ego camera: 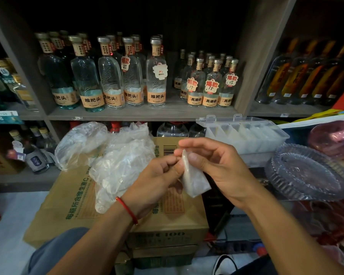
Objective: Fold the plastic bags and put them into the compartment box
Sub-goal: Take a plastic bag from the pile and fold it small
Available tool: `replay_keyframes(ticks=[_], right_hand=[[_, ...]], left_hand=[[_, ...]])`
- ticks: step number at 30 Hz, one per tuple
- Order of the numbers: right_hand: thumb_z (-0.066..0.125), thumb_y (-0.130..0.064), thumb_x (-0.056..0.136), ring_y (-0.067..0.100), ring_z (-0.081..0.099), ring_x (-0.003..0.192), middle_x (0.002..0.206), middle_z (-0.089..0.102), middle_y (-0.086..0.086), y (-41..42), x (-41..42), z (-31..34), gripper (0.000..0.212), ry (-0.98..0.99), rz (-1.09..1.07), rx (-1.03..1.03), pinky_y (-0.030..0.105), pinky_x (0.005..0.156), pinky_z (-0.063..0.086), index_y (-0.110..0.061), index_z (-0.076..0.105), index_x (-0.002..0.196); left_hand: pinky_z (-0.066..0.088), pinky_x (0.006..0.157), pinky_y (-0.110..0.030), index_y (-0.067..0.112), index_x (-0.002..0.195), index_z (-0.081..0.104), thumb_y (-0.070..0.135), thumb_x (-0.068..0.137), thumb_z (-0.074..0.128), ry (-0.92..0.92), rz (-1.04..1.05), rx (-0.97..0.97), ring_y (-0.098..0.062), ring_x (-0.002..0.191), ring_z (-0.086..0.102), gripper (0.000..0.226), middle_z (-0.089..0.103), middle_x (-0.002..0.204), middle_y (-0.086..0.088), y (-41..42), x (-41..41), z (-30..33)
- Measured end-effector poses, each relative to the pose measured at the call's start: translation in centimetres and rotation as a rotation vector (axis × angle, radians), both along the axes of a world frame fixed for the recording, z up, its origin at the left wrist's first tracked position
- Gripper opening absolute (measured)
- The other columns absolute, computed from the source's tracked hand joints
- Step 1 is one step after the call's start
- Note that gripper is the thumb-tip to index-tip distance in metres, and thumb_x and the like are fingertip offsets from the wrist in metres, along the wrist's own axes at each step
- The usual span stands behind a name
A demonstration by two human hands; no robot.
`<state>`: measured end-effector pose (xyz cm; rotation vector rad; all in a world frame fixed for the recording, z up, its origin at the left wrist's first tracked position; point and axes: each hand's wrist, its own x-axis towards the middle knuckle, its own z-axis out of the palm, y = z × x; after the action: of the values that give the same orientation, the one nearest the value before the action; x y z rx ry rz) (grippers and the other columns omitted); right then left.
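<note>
We pinch a small folded plastic bag [194, 180] with our left hand [159, 181] and right hand [213, 165], above a cardboard box [72, 203]. The open compartment box [244, 135] sits behind, near the loose bags [115, 155].

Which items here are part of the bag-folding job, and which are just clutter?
Job:
folded bag, held by left hand and right hand
loose bags
compartment box, lid open

Clutter:
bottles
cardboard box under the loose bags
glass plate
</note>
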<state>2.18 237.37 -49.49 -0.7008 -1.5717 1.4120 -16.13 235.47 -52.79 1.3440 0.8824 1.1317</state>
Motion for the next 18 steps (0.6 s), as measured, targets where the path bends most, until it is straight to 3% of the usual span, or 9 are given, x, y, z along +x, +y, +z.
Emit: replay_keyframes(ticks=[1, 4, 7, 9, 12, 15, 17, 18], right_hand=[[0.074, -0.016, 0.089, 0.020, 0.072, 0.113, 0.115, 0.077, 0.007, 0.0, -0.1, 0.0, 0.030, 0.021, -0.029, -0.017, 0.029, 0.091, 0.058, -0.015, 0.076, 0.119], [0.080, -0.020, 0.081, 0.012, 0.071, 0.099, 0.102, 0.078, -0.001, -0.1, -0.4, 0.1, 0.023, 0.071, -0.187, -0.021, 0.025, 0.083, 0.058, -0.022, 0.081, 0.103], [0.082, -0.015, 0.082, 0.009, 0.071, 0.092, 0.095, 0.077, -0.003, 0.0, -0.7, -0.2, 0.019, 0.094, -0.290, -0.013, 0.022, 0.075, 0.058, -0.023, 0.081, 0.099], [0.080, -0.007, 0.087, 0.007, 0.071, 0.087, 0.092, 0.076, -0.004, -0.1, -1.0, -0.6, 0.019, 0.085, -0.327, -0.007, 0.020, 0.070, 0.057, -0.021, 0.080, 0.100], [0.079, -0.006, 0.089, 0.005, 0.067, 0.074, 0.089, 0.074, -0.007, -0.2, -1.2, -0.8, 0.019, 0.045, -0.355, -0.008, 0.016, 0.062, 0.054, -0.023, 0.081, 0.099], [0.076, -0.011, 0.094, 0.018, 0.064, 0.076, 0.092, 0.074, -0.005, 0.0, -0.9, -0.5, 0.016, 0.010, -0.333, -0.020, 0.022, 0.067, 0.057, -0.024, 0.079, 0.104], [0.075, -0.027, 0.094, 0.014, 0.068, 0.080, 0.095, 0.074, -0.004, 0.1, -0.3, -0.3, 0.019, -0.095, -0.272, 0.037, 0.025, 0.072, 0.058, -0.023, 0.077, 0.112], [0.076, -0.036, 0.092, 0.014, 0.068, 0.072, 0.096, 0.074, -0.003, 0.1, -0.1, -0.3, 0.027, -0.173, -0.229, 0.068, 0.026, 0.069, 0.057, -0.023, 0.075, 0.115]], left_hand=[[0.051, 0.088, -0.065, -0.004, 0.116, 0.069, 0.021, 0.104, 0.054, -0.019, 0.003, -0.024, -0.058, 0.100, 0.060, 0.032, 0.066, 0.113, -0.036, 0.0, 0.0, 0.0], [0.060, 0.081, -0.042, 0.009, 0.112, 0.077, 0.029, 0.106, 0.050, -0.168, -0.023, -0.147, -0.029, 0.097, 0.072, 0.034, 0.075, 0.110, -0.017, 0.0, 0.3, 0.1], [0.053, 0.087, -0.048, 0.011, 0.124, 0.071, 0.055, 0.095, 0.054, -0.319, -0.137, -0.249, -0.034, 0.109, 0.066, 0.055, 0.072, 0.119, -0.019, -0.2, 0.8, 0.1], [0.056, 0.083, -0.043, 0.002, 0.122, 0.068, 0.044, 0.092, 0.068, -0.256, -0.193, -0.192, -0.035, 0.107, 0.067, 0.051, 0.071, 0.117, -0.021, -0.6, 1.3, -0.2], [0.056, 0.073, -0.033, 0.001, 0.110, 0.069, 0.013, 0.100, 0.064, -0.180, -0.161, -0.176, -0.029, 0.087, 0.070, 0.016, 0.072, 0.097, -0.020, -0.8, 1.7, -0.6], [0.052, 0.069, -0.031, 0.003, 0.103, 0.070, 0.007, 0.101, 0.059, -0.188, -0.176, -0.238, -0.024, 0.072, 0.065, 0.012, 0.068, 0.081, -0.015, -0.8, 1.5, -0.6], [0.052, 0.068, -0.029, 0.003, 0.101, 0.072, 0.008, 0.099, 0.063, -0.193, -0.250, -0.303, -0.022, 0.066, 0.062, 0.011, 0.064, 0.075, -0.011, -0.7, 1.1, -0.4], [0.052, 0.067, -0.029, 0.003, 0.099, 0.073, 0.009, 0.096, 0.064, -0.181, -0.285, -0.340, -0.021, 0.064, 0.060, 0.011, 0.062, 0.073, -0.010, -0.6, 0.9, -0.2]])
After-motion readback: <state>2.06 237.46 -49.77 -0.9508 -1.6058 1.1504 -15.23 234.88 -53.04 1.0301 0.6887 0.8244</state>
